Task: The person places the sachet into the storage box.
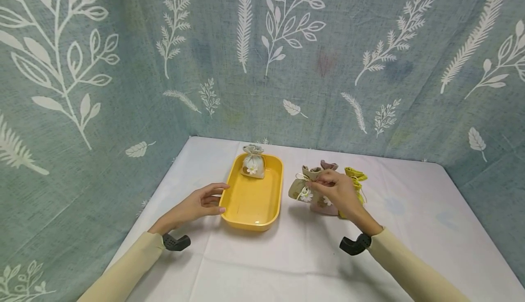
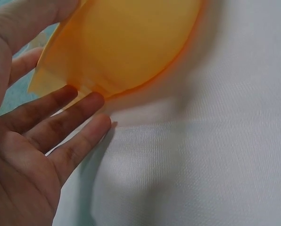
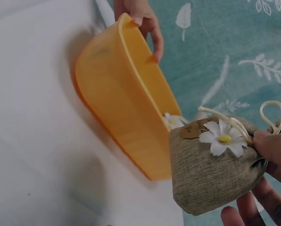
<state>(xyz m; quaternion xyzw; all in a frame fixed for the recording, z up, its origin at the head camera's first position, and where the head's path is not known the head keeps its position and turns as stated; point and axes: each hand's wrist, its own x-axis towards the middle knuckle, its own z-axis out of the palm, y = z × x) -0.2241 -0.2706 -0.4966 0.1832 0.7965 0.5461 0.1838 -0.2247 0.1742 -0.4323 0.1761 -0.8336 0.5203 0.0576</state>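
Note:
Between my right thumb and fingers, the right hand [image 1: 334, 190] pinches the gathered neck of an olive-beige drawstring pouch [image 3: 211, 172]. The pouch carries a white daisy with a yellow centre, a small brown tag and a cream cord. It hangs over the table, right of the yellow tray [image 1: 251, 202]. My left hand [image 1: 201, 202] is at the tray's left side, thumb and index fingertips at the rim, other fingers extended against the outer wall [image 2: 91, 87]. A pale grey-white pouch [image 1: 253, 164] with a daisy stands inside the tray at its far end.
A dusty-pink pouch [image 1: 324, 207] and a yellow-green pouch [image 1: 355, 174] stand on the table behind the right hand, partly hidden by it. White cloth [image 1: 254, 265] covers the table. A green leaf-print curtain [image 1: 254, 97] rises along the back and sides.

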